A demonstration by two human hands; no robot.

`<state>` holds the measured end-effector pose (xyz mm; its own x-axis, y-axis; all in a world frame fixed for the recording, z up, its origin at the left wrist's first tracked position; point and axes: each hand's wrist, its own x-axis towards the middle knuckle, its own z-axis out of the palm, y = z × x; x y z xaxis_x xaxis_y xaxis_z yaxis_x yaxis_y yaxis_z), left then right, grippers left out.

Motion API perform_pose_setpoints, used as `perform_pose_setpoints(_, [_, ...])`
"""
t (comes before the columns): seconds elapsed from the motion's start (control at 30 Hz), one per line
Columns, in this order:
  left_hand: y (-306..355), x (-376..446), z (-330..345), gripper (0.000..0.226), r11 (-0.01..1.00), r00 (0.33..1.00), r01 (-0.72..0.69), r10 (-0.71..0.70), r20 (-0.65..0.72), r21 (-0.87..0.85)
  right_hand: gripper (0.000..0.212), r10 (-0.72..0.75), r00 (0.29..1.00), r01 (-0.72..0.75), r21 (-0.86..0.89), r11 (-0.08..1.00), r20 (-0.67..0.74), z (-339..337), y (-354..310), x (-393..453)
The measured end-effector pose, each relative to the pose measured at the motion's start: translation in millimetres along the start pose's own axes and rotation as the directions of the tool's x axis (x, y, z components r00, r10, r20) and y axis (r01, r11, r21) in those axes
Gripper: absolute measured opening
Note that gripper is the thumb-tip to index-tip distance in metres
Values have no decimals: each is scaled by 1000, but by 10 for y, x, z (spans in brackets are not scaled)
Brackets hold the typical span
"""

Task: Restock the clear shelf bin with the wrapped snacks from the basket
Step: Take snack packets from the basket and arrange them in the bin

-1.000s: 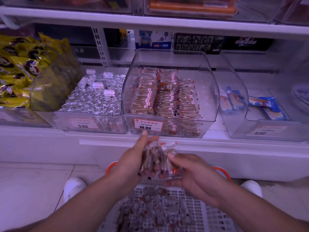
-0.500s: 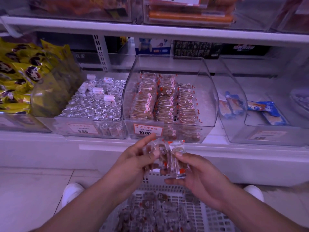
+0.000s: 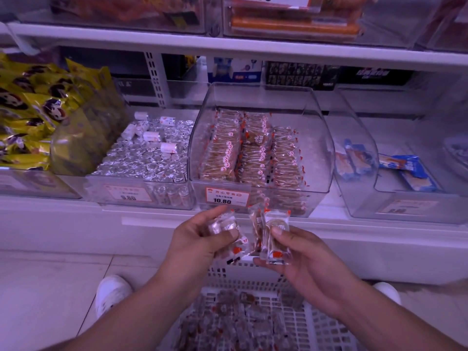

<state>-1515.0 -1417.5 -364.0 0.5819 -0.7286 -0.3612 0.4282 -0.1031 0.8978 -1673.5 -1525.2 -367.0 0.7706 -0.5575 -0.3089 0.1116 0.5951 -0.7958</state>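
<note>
Left hand (image 3: 200,239) and right hand (image 3: 301,252) each pinch clear-wrapped brown snacks (image 3: 274,234) above the white slotted basket (image 3: 326,328); slick wrappers may slip short of the clear shelf bin (image 3: 321,138)

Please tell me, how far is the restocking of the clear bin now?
Partly done: the clear shelf bin already holds three rows of wrapped snacks, with bare floor at its right side. In hand: the left hand and right hand each grip a few packets in front of the bin. Left: many snacks lie in the basket.
</note>
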Motion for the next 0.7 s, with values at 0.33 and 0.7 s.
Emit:
perform_pose_setpoints(0.33, [-115, -52, 124, 50, 990, 996, -49, 38, 86, 132, 35, 50, 999, -50, -24, 998, -7, 164, 196, -40])
perform_pose_setpoints(0.7, [-19, 52, 105, 67, 913, 967, 231, -178, 182, -336, 39, 101, 991, -103, 13, 995, 90, 127, 37, -58])
